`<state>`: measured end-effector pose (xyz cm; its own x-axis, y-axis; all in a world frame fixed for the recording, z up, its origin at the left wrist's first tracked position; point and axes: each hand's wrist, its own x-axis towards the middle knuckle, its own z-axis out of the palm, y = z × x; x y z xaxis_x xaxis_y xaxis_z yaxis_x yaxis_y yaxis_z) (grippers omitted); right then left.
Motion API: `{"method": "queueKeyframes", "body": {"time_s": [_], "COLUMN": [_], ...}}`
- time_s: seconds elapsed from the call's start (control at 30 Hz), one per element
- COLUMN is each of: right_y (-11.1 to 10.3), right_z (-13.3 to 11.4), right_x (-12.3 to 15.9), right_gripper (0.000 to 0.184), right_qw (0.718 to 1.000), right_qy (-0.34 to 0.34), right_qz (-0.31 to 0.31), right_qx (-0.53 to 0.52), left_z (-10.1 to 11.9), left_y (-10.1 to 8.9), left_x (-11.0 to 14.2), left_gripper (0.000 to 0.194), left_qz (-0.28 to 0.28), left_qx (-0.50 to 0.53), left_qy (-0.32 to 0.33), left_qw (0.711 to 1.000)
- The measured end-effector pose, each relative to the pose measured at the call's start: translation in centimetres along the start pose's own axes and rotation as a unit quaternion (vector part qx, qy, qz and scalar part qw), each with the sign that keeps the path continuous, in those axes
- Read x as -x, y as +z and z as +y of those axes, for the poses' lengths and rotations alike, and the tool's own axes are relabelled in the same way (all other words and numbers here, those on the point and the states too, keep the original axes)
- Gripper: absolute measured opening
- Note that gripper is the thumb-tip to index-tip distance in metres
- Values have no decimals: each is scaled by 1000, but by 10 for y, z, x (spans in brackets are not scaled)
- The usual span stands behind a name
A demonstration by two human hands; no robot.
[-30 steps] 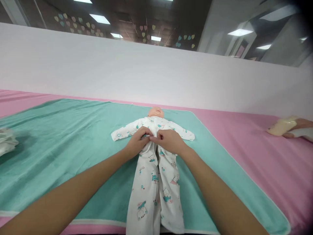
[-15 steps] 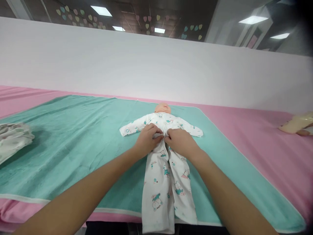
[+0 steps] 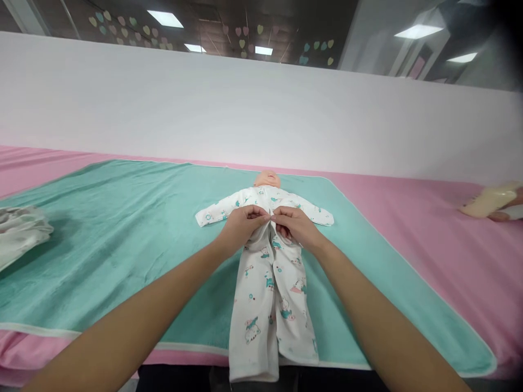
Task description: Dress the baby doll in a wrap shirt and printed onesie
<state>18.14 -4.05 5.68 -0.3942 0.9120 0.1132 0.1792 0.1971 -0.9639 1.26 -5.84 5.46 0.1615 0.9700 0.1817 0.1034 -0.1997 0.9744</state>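
A baby doll [image 3: 267,178] lies on its back, head away from me, dressed in a white romper [image 3: 253,305] with teal and pink animal prints. The romper's sleeves spread out to both sides, and its legs hang over the near edge. At the belly, my left hand [image 3: 247,226] pinches one side of the front opening. Opposite it, my right hand [image 3: 295,224] pinches the other side, and the fingertips of both hands meet at the middle. Below them the front edges part slightly. Whatever fastener lies between the fingers is too small to make out.
Under the doll lies a teal blanket [image 3: 134,234] on a pink cover [image 3: 441,228]. Crumpled patterned cloth [image 3: 22,231] sits at the left. A cream-coloured object [image 3: 490,201], perhaps a doll part, is at the far right. A white partition [image 3: 245,109] stands behind.
My fingertips have come together at the middle of the romper and lifted slightly, drawing the two front edges up. The romper's legs have shifted a little to the left and upward in view.
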Motion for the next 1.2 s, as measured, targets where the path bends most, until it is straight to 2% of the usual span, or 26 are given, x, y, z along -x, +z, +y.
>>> {"method": "queueKeyframes", "body": {"time_s": [0.17, 0.47, 0.6, 0.73, 0.87, 0.97, 1.07, 1.2], "right_y": [-3, -5, -2, -1, -2, -5, -6, -1], "right_z": [3, -4, -6, -4, -3, -8, -14, -16], "right_x": [-2, 3, 6, 3, 2, 6, 11, 13], "right_gripper": [26, 22, 19, 17, 16, 22, 30, 24], "right_qw": [999, 994, 993, 995, 994, 982, 962, 931], "right_qy": [9, 21, 11, 5, 15, 35, 68, 56], "right_qz": [-41, -93, -72, -57, -8, -1, -23, 1], "right_qx": [8, 51, 91, 79, 107, 184, 265, 361], "left_z": [-5, -15, -16, -16, -16, -16, -17, -19], "left_y": [-3, -11, -8, -5, -6, -8, -9, -7], "left_x": [-2, -2, -2, -2, -1, -1, -1, -2], "left_gripper": [23, 18, 17, 16, 20, 22, 18, 13], "left_qz": [-15, -33, -35, -36, -32, -15, -4, 5], "left_qx": [8, -67, -68, -61, -84, -129, -194, -232], "left_qy": [-15, 8, 16, 26, 34, 39, 83, 121], "left_qw": [1000, 997, 997, 997, 995, 991, 978, 965]}}
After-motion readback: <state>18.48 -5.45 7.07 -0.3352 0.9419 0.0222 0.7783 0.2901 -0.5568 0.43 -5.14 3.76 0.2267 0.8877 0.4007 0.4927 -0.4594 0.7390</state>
